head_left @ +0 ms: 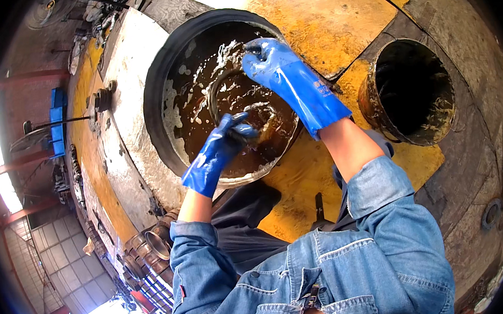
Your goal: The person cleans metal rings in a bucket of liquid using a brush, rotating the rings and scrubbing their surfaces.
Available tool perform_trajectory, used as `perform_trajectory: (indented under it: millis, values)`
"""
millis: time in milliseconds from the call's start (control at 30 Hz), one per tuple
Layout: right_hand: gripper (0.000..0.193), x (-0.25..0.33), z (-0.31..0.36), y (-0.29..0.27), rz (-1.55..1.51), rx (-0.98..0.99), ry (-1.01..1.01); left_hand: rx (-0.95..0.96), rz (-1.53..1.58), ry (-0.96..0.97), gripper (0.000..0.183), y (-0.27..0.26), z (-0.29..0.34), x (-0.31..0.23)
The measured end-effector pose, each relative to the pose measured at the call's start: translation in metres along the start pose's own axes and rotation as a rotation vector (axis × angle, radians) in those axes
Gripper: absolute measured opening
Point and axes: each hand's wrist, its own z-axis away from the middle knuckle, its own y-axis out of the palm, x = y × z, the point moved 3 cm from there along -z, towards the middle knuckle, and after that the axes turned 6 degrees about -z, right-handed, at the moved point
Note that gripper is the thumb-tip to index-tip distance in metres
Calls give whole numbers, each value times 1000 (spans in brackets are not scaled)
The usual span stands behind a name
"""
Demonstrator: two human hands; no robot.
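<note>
In the head view, a person in a denim jacket point(353, 272) is working over a round black basin point(155, 99), which is holding brown, foam-streaked liquid point(194, 126). A ring-shaped part point(212, 99) is lying in the liquid near the basin's middle, though the murk and glare are leaving its outline unclear. The left hand point(233, 134), wearing a blue glove, is hovering or resting over the ring's near side with fingers bending; whether it is pinching anything, I cannot tell. The right hand point(265, 55), gloved likewise, is curling its fingers above the basin's far right part; its grip I cannot tell either. A rusty bucket point(368, 103) is standing right of the basin, beside yellow-stained floor plates point(326, 20).
</note>
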Motion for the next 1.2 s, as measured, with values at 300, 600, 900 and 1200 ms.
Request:
perform_trajectory:
  millis: [300,600,900,1200]
  values:
    - [43,-10,-8,3,-8,-44,-35,-191,-409,409,31,71,-22,-43]
    - [42,-5,-3,-16,-19,-37,-2,-20,36,-20,50,36,-6,-23]
    - [46,-21,-14,-13,44,-81,-37,-182,-301,479,36,67,-14,-24]
    - [41,-6,-4,-6,-28,8,-1,-313,-104,204,30,14,16,-23]
